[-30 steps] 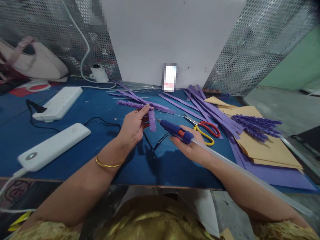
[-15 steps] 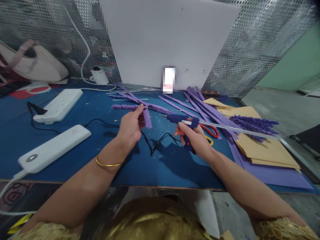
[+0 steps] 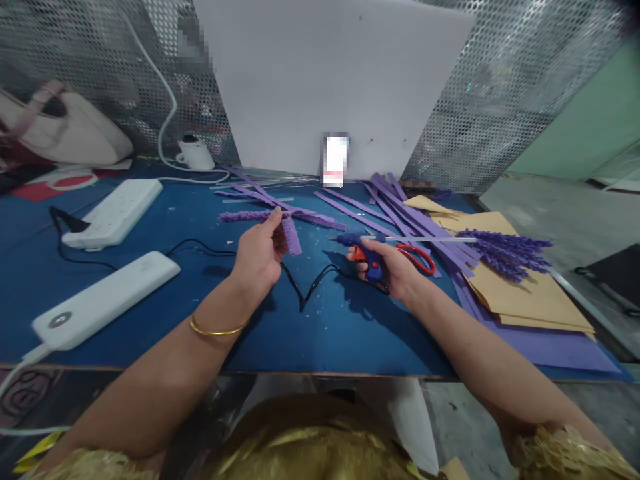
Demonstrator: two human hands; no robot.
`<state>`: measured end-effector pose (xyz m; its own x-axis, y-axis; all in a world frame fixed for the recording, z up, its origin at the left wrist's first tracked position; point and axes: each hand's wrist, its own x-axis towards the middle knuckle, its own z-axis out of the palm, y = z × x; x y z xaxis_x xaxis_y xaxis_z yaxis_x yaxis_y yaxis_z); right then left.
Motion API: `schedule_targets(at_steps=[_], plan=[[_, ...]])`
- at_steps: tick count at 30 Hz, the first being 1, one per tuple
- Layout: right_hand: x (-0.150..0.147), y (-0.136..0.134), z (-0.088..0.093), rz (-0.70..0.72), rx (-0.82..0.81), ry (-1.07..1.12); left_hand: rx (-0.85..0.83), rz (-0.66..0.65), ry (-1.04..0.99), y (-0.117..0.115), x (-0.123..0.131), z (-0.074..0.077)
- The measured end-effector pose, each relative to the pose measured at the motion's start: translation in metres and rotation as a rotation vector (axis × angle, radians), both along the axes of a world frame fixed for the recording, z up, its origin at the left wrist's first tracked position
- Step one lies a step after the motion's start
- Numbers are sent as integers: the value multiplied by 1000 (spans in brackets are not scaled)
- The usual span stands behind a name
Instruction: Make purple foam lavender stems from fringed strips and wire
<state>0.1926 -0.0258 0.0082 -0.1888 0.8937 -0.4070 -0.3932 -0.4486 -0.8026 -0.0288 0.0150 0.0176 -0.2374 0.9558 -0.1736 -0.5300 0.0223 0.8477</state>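
Between the thumb and fingers of my left hand [image 3: 260, 253] is a purple paper lavender stem [image 3: 245, 216], its fringed part pointing left. A fringed purple paper strip [image 3: 291, 237] hangs down from it beside my fingertips. My right hand [image 3: 393, 263] is wrapped around the handle of a blue glue gun [image 3: 357, 239] with an orange trigger. Its nozzle points left, a short way from the strip and not touching it. A long clear glue stick [image 3: 425, 239] sticks out of the gun's back. Red-handled scissors [image 3: 417, 259] lie behind my right hand.
Purple paper strips [image 3: 410, 213] lie at the back. Finished-looking purple flower sprigs [image 3: 515, 253] rest on brown paper [image 3: 530, 300] at right. A white power bank [image 3: 105, 300] and a power strip [image 3: 123, 210] lie left. A black cable [image 3: 303, 297] crosses the table. A phone [image 3: 335, 160] stands behind.
The glue gun has turned in my right hand and moved slightly down and left, its glue stick now more level. My left hand keeps its hold on the stem, nearly still.
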Motion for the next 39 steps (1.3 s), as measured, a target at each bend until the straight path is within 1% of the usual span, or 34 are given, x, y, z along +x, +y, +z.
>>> schedule_targets(at_steps=[2, 4, 6, 9, 11, 13, 15, 17, 18, 19, 20, 21, 23, 25, 26, 27, 28, 30, 32, 33, 34, 35, 37, 38, 39], plan=[[-1, -2, 0, 66, -21, -41, -22, -37, -26, -3, 3, 2], [-2, -2, -2, 73, 6, -137, -32, -72, -37, -5, 6, 4], [-1, 0, -8, 40, 68, -240, -41, -86, -43, -5, 6, 4], [3, 6, -19, -52, 183, -400, -49, -91, -44, -5, 5, 4], [8, 10, -23, -86, 258, -553, -46, -103, -38, -4, 5, 3], [12, 11, -22, -62, 358, -804, -44, -128, -27, -4, 4, 2], [16, 8, -17, -28, 477, -1179, -43, -149, -18, -4, 4, 2], [16, 3, -10, -26, 624, -1559, -42, -165, -9, -6, 4, 3], [15, 0, -8, -13, 723, -1681, -38, -175, -2, -7, 5, 3], [12, -3, -7, 28, 846, -1736, -30, -188, 10, -8, 5, 3], [8, -7, -7, 99, 985, -1731, -17, -206, 26, -9, 5, 4], [4, -10, -8, 202, 1126, -1677, -2, -227, 45, -10, 6, 4], [-6, -15, -12, 407, 1333, -1546, 33, -269, 85, -13, 7, 5], [-13, -19, -16, 554, 1418, -1455, 52, -307, 120, -15, 8, 5], [-14, -20, -17, 594, 1431, -1404, 55, -325, 133, -17, 9, 5], [-14, -20, -16, 591, 1431, -1351, 58, -340, 144, -18, 9, 5], [-13, -20, -15, 544, 1420, -1307, 61, -354, 153, -19, 10, 5], [-8, -18, -11, 351, 1353, -1257, 60, -378, 165, -21, 11, 4], [-1, -14, -7, 125, 1216, -1256, 49, -402, 176, -22, 12, 3], [3, -11, -6, 50, 1141, -1259, 42, -414, 178, -22, 13, 3], [6, -9, -5, 20, 1085, -1256, 39, -421, 173, -23, 13, 3], [8, -7, -4, 25, 1061, -1258, 43, -419, 160, -23, 14, 2], [12, -4, -3, 76, 1085, -1286, 60, -404, 120, -24, 15, 3], [12, -3, -3, 84, 1101, -1298, 66, -404, 105, -25, 16, 3], [13, -3, -2, 62, 1105, -1291, 65, -421, 101, -26, 16, 4]])
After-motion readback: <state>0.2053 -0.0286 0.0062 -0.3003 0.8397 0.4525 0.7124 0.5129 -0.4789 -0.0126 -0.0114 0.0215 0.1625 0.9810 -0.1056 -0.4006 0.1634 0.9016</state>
